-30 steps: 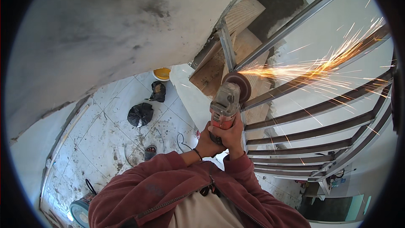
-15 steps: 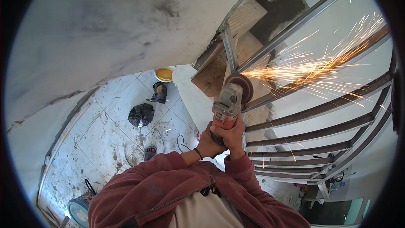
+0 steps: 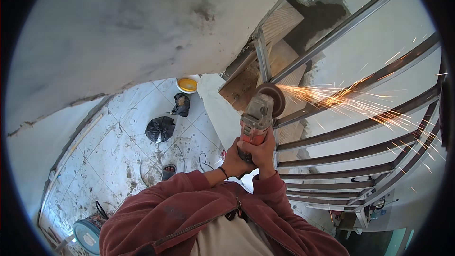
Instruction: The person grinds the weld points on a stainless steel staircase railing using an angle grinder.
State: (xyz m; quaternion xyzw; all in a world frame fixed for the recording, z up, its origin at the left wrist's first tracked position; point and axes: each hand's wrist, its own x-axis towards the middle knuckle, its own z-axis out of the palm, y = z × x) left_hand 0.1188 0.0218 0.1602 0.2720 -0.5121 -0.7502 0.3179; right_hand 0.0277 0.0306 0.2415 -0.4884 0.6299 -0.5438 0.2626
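Both of my hands are wrapped round the body of a red and grey angle grinder [image 3: 256, 119], held out in front of my chest. My left hand [image 3: 234, 161] grips its lower left side, and my right hand [image 3: 263, 151] closes on the right side. The grinder's round brown disc [image 3: 273, 98] meets the metal frame [image 3: 266, 68] near the joint of an upright and a long bar, though the exact contact spot is hidden behind the disc. Orange sparks [image 3: 336, 96] stream from there to the right, across the brown metal bars [image 3: 350, 130].
Wooden steps [image 3: 284, 61] lie behind the frame, beside a pale wall [image 3: 142, 28]. On the dirty tiled floor [image 3: 113, 151] at left are a black plastic bag [image 3: 159, 129], a smaller dark bag [image 3: 180, 105], a yellow-filled basin [image 3: 187, 84] and a lidded bucket [image 3: 89, 234].
The spark stream has swung lower, from up-right to right and slightly downward. My view has shifted slightly; both hands keep their grip on the grinder.
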